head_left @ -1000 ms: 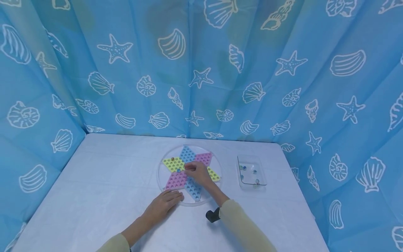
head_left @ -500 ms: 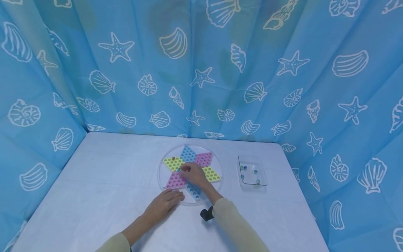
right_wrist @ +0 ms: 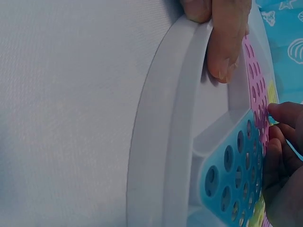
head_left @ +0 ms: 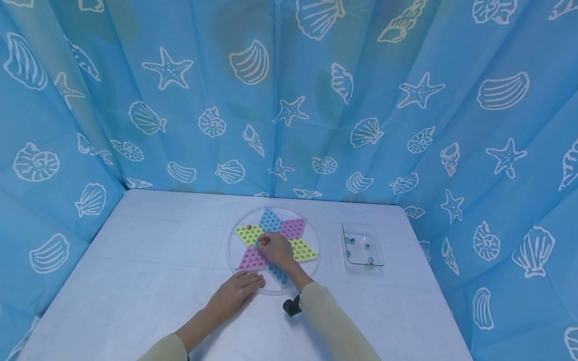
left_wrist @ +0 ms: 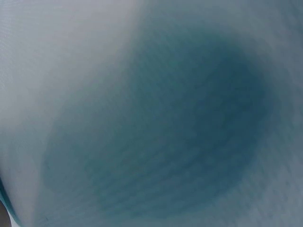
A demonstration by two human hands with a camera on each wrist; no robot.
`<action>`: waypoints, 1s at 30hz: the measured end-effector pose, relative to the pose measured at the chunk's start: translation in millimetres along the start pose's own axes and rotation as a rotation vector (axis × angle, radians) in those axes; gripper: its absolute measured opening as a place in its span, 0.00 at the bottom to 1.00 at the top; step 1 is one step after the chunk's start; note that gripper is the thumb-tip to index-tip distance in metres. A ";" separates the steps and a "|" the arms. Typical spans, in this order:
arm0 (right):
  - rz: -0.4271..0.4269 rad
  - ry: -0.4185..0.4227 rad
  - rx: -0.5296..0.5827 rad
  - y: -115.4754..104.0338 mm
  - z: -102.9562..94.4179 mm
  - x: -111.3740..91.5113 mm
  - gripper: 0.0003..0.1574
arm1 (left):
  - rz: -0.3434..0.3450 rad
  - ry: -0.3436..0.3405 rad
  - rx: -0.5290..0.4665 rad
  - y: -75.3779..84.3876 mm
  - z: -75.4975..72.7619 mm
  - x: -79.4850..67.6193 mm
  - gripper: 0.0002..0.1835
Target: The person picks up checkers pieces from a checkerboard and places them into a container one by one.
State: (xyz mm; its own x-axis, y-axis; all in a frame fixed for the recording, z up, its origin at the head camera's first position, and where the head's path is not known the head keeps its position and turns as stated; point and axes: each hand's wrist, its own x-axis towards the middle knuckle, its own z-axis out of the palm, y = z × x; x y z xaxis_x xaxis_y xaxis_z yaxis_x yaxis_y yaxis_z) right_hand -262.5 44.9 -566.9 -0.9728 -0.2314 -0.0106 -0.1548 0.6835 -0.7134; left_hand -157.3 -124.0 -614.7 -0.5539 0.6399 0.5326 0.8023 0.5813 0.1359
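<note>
A Chinese checkers board (head_left: 292, 282), round and clear-rimmed with a star of pink, yellow and blue holed panels, lies on the white table. My left hand (head_left: 232, 296) rests its fingers on the board's near-left rim; in the right wrist view those fingers (right_wrist: 225, 47) reach over the rim. Near the board's centre my right hand (head_left: 277, 250) pinches a blue marble (head_left: 257, 243) between thumb and finger, the marble mostly hidden. An orange-brown marble (head_left: 249, 227) sits on the left yellow point. Only blurred pale cloth and a dark shadow fill the left wrist view.
A clear glass dish (head_left: 363, 230) with several marbles stands right of the board. A blue shell-print curtain (head_left: 271, 100) encloses the table (head_left: 149, 240) at the back and sides. A black wrist device (head_left: 292, 306) hangs by the right sleeve (head_left: 334, 321).
My right hand has moved slightly left, from beside the blue marble onto it, and has stayed there over the last half second. The left hand has kept its place on the rim.
</note>
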 end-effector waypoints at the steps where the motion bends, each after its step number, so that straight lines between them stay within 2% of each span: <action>1: 0.003 0.000 0.014 1.0 0.1 -0.3 0.12 | 0.001 0.001 0.001 0.3 0.0 0.1 0.19; 8: -0.002 0.003 0.119 8.6 -5.0 -3.6 0.14 | -0.013 -0.015 0.007 2.5 -2.0 1.3 0.20; 16: -0.017 0.019 0.156 13.1 -20.2 -9.6 0.15 | -0.017 0.000 0.003 3.7 -1.2 1.2 0.20; 22: -0.058 0.052 0.155 14.8 -41.0 -11.7 0.13 | 0.004 0.028 0.004 3.8 -0.3 1.7 0.20; 27: -0.093 0.078 0.174 20.6 -62.8 -13.0 0.14 | -0.003 0.014 -0.001 4.7 -1.8 2.0 0.20; 30: -0.076 0.090 0.170 26.2 -76.0 -15.3 0.14 | 0.001 0.007 0.000 5.2 -2.9 2.6 0.21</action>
State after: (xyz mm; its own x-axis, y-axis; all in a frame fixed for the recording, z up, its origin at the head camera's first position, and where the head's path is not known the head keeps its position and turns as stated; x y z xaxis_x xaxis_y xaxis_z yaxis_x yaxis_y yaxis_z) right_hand -264.7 119.0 -532.3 -0.9721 -0.2101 0.1048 -0.2044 0.5384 -0.8175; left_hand -154.0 -120.7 -610.2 -0.5512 0.6373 0.5386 0.8030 0.5805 0.1349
